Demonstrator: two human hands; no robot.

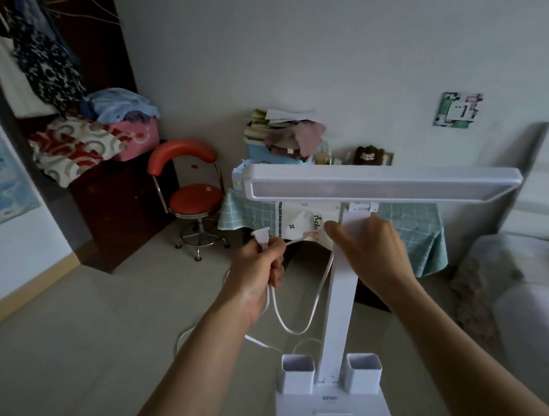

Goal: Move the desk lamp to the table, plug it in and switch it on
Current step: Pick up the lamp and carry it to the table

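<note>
1. The white plastic desk lamp (341, 300), with a long flat bar head across the top, a square upright post and a flat rectangular base, is in front of the person, held up off the pale tiled floor (89, 341); its base sits at the bottom edge of the view.
2. Two small white square cups (296, 374) stand on the base, one on each side of the post.
3. The right hand (374, 249) wraps the upper part of the post just below the head, fingers closed around it, thumb pointing left.
4. The left hand (256, 271) is a closed fist around the lamp's white flat cable (292, 325), with the white plug (261, 235) sticking up out of the top of the fist.
5. The cable hangs in loops between the fist and the post.
6. Beyond the lamp stands a small table under a light green checked cloth (410, 233), set against the white wall; its top is largely hidden by the lamp head.
7. A pile of books, papers and pinkish cloth (286, 132) rests at the table's left rear, and a small brown plush toy (369, 155) sits along its back edge.
8. A red-cushioned chrome swivel chair (191, 197) stands just left of the table.
9. A pale bed (532, 280) lies to the right.
</note>
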